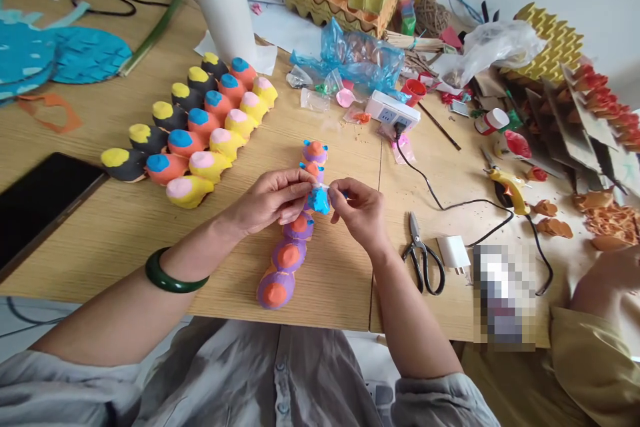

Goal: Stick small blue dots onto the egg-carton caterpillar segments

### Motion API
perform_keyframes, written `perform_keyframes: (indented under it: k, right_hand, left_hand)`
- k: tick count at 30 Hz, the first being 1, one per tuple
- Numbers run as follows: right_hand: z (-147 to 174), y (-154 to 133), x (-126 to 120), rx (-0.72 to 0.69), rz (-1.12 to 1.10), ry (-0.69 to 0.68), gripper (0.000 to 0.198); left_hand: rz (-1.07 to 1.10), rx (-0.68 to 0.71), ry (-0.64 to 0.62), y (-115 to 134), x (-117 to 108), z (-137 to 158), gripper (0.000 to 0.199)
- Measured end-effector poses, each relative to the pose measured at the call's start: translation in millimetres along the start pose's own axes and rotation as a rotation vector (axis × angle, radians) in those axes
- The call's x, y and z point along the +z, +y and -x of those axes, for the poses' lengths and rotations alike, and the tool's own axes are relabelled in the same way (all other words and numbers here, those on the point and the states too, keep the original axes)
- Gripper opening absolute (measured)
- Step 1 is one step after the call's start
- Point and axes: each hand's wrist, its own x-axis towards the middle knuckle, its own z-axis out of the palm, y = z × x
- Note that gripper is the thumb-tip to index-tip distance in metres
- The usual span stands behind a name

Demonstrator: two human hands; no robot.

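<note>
Between my two hands is a small clear bag of bright blue modelling clay [320, 201]. My left hand [277, 195] pinches the bag's pale top edge on one side, thumb against fingers. On the other side my right hand [361, 208] pinches the same edge. Right below them, a strip of purple-painted egg-carton cups [277, 289] with orange clay tops runs toward me; its middle is partly hidden by the hands. Small blue bits sit on the sides of the farther cups.
Left of my hands stand three rows of painted egg-carton cups [200, 123]. A black tablet [47, 207] lies at far left, near a white tumbler [225, 13]. To the right are scissors [423, 257], a power strip [393, 110], a glue gun [510, 190] and another person's arm [603, 287].
</note>
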Motion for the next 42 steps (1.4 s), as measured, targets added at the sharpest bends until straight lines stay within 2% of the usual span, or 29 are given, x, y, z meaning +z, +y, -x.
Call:
perform_keyframes:
  k: [4, 9, 17, 20, 24, 26, 28, 32, 35, 39, 42]
  right_hand:
    - [-6, 4, -1, 0.151, -0.18, -0.113, 0.045]
    - [-2, 12, -1, 0.229, -0.363, -0.173, 0.051]
    - [-7, 18, 4, 0.322, -0.468, -0.216, 0.055]
    - [-8, 19, 5, 0.291, -0.462, -0.153, 0.051]
    - [-9, 14, -5, 0.143, -0.443, 0.1, 0.032]
    - [-10, 12, -14, 0.085, -0.424, 0.185, 0.033]
    - [-12, 14, -20, 0.057, -0.409, 0.226, 0.036]
    - [-12, 20, -20, 0.072, -0.319, 0.279, 0.041]
    - [-9, 19, -14, 0.063, -0.23, 0.292, 0.042]
    - [-3, 13, -13, 0.047, -0.133, 0.251, 0.041]
    - [-2, 13, -15, 0.14, -0.074, 0.162, 0.043]
  left_hand:
    - [0.115, -0.061, -0.057, -4, -1, -1, 0.031]
    - [0.154, -0.12, -0.106, -10, -3, 0, 0.03]
    - [0.261, -0.169, 0.096, -13, 14, 1, 0.014]
    - [0.313, -0.138, 0.188, -8, 16, -1, 0.015]
    - [0.236, 0.052, 0.331, 4, 1, -5, 0.017]
    - [0.173, 0.129, 0.39, 7, -5, -5, 0.017]
    - [0.139, 0.144, 0.401, 5, -6, -6, 0.018]
    - [0.202, 0.088, 0.394, -3, 7, -9, 0.013]
    - [0.239, 0.064, 0.397, 1, 13, -10, 0.012]
    - [0.2, 0.095, 0.389, 15, 6, 0, 0.012]
    - [0.27, 0.109, 0.433, 12, -7, 22, 0.022]
